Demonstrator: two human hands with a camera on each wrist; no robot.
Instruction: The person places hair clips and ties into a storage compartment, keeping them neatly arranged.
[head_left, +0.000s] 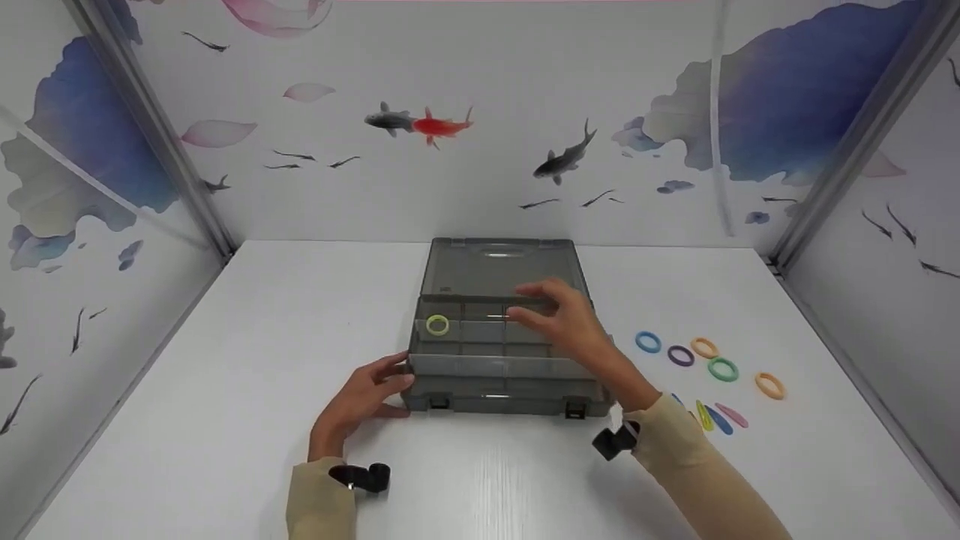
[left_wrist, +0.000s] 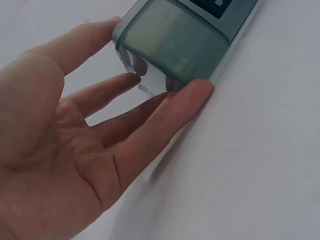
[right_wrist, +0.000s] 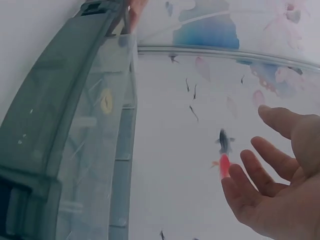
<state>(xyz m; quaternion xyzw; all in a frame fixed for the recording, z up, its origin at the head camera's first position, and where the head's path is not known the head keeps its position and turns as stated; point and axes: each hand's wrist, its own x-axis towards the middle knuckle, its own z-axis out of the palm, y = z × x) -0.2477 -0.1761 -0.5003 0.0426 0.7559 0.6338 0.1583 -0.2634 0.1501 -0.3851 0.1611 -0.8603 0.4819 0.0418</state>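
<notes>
A grey see-through compartment box (head_left: pixel 480 405) stands on the table with its lid (head_left: pixel 501 274) folded back. One yellow ring (head_left: pixel 428 325) lies in its back left compartment. At the box's left end is my left hand (head_left: pixel 360 394); in the left wrist view the fingers (left_wrist: pixel 150 135) extend against the end wall and lower corner, the thumb near the other edge. My right hand (head_left: pixel 566 319) hovers over the right part of the box, thumb and fingers spread apart. Nothing is between them, as the right wrist view also shows of that hand (right_wrist: pixel 275 175).
To the right of the box lie several loose rings, among them a blue ring (head_left: pixel 651 351) and a purple ring (head_left: pixel 681 364). Nearer the right sleeve are several slim hair clips, including a pink clip (head_left: pixel 732 415). A printed wall (head_left: pixel 480 202) closes off the table's back.
</notes>
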